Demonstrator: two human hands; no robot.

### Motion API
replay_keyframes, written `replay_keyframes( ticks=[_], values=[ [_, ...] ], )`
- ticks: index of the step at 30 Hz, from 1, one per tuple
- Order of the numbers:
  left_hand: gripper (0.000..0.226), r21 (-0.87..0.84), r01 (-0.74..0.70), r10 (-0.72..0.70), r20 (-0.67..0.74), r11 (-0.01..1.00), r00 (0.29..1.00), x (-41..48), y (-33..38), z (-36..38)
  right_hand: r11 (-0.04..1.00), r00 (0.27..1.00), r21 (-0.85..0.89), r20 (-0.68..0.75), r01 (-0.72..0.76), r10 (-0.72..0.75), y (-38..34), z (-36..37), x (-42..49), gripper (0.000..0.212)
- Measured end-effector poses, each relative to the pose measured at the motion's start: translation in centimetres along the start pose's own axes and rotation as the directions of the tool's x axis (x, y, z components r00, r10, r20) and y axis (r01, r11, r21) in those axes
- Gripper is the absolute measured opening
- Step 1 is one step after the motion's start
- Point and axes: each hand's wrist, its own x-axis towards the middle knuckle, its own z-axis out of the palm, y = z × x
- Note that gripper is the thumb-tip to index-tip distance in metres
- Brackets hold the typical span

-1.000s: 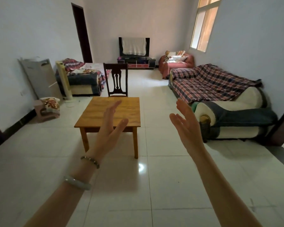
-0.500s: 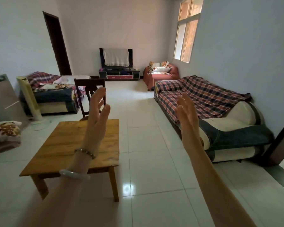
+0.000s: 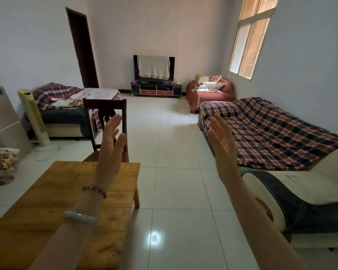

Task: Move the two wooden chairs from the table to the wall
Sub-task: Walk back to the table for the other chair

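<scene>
One dark wooden chair [image 3: 103,106] stands at the far end of the low wooden table [image 3: 53,195], its back facing me. My left hand [image 3: 110,147] is raised over the table's far edge, fingers apart, in front of the chair back and short of it. My right hand [image 3: 221,147] is raised over the tiled floor to the right, open and empty. Only this one chair is in view.
A plaid-covered sofa [image 3: 271,131] runs along the right wall. Another covered sofa [image 3: 61,108], a standing fan [image 3: 34,117] and a grey appliance [image 3: 2,117] line the left side. A TV stand [image 3: 156,89] and a red armchair [image 3: 209,92] sit at the far wall. Tiled floor runs between.
I have walked forward along the table's right side. The table and chair are much nearer and further left in view. Both hands stay raised and empty.
</scene>
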Motion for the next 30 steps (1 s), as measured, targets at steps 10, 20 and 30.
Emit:
replay_keyframes(
  ticks=[10,20,30],
  values=[
    [0.076,0.011,0.059,-0.059,0.006,0.998,0.998,21.2,-17.3,9.3,0.998,0.998,0.041,0.027,-0.057,0.056,16.6,2.1,24.6,0.051],
    [0.069,-0.006,0.083,-0.084,-0.033,0.996,0.996,41.4,-35.4,19.0,0.997,0.996,0.029,0.061,-0.065,0.063,35.0,3.1,47.8,0.051],
    [0.079,0.091,0.106,-0.09,-0.159,0.99,0.983,60.2,-49.5,26.3,0.992,0.977,0.077,0.196,-0.096,0.079,50.7,6.4,72.3,0.054]
  ],
)
